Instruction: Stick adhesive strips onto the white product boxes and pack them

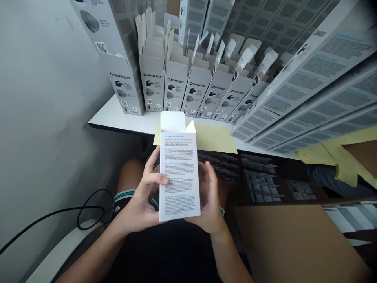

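Table: a white, dark-edged slab [108, 112] beyond the person's knees.
Carton row: grey-white printed "SilverCrest" cardboard cartons [193, 94] standing upright on the table, many with top flaps raised.
Brown panel: a flat tan cardboard surface [294, 239] at lower right.
Yellow sheet: a pale yellow paper sheet [216, 137] overhanging the table's near edge.
Held carton: a slim white cardboard carton with blue-and-black print [179, 184], between the hands above the lap; probably light, stiff along its folds, crushable across its faces, slightly slippery. Best gripped by the long side edges, low down.
Left hand: fingers [144, 200] clamped on the held carton's left side, one fingertip on the printed face.
Right hand: fingers [208, 169] bent alongside the right side; cannot tell how firmly they press.
End flap: a plain white tab [173, 122], raised at the far end, easily creased.
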`<move>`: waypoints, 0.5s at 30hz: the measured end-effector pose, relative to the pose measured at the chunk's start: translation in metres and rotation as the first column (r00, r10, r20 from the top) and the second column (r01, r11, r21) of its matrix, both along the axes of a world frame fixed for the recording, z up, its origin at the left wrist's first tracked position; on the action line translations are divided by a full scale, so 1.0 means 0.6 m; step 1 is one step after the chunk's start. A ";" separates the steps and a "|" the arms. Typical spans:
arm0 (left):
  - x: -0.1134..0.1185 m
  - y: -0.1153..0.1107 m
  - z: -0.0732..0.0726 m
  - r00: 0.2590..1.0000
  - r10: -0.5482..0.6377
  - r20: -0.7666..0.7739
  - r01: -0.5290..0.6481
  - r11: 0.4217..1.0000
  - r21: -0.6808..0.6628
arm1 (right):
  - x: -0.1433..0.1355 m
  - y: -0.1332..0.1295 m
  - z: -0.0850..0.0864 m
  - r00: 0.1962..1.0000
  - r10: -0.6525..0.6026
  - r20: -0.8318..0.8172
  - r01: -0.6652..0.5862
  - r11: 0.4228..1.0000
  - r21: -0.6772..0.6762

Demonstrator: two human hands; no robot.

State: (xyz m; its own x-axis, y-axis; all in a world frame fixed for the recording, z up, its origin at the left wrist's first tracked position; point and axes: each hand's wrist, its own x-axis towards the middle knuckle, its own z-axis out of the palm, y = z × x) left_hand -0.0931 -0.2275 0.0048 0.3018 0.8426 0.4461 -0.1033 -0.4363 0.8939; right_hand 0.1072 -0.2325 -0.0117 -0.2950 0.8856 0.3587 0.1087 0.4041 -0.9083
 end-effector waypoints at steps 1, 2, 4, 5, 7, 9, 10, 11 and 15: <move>-0.001 0.002 -0.003 1.000 -0.009 -0.013 0.009 1.000 0.008 | 0.000 0.001 -0.001 0.991 0.097 -0.091 -0.106 0.988 -0.108; -0.001 0.004 -0.007 0.999 -0.020 -0.034 0.020 1.000 0.013 | 0.000 0.002 -0.001 0.963 0.181 -0.199 -0.217 0.960 -0.178; 0.000 0.006 -0.015 0.996 -0.039 -0.077 0.040 0.999 0.010 | -0.001 0.001 0.003 0.898 0.258 -0.356 -0.356 0.901 -0.247; 0.002 0.006 -0.018 0.995 -0.042 -0.086 0.042 0.999 0.004 | -0.002 0.000 0.005 0.880 0.255 -0.400 -0.379 0.886 -0.269; 0.007 0.005 -0.024 0.997 -0.042 -0.065 0.040 0.999 -0.022 | -0.003 -0.003 0.007 0.863 0.216 -0.456 -0.380 0.873 -0.305; 0.014 0.002 -0.027 1.000 -0.027 -0.016 0.025 0.996 -0.085 | -0.002 -0.005 0.005 0.862 0.187 -0.470 -0.369 0.868 -0.332; 0.017 0.001 -0.029 1.000 -0.014 0.004 0.015 0.992 -0.122 | -0.001 -0.007 0.001 0.866 0.179 -0.467 -0.363 0.868 -0.339; 0.021 0.001 -0.030 1.000 0.002 0.027 0.002 0.988 -0.155 | 0.000 -0.008 -0.004 0.873 0.173 -0.457 -0.352 0.871 -0.343; 0.032 0.003 -0.037 0.989 0.077 0.124 -0.045 0.968 -0.246 | 0.010 -0.009 -0.028 0.899 0.156 -0.410 -0.307 0.891 -0.334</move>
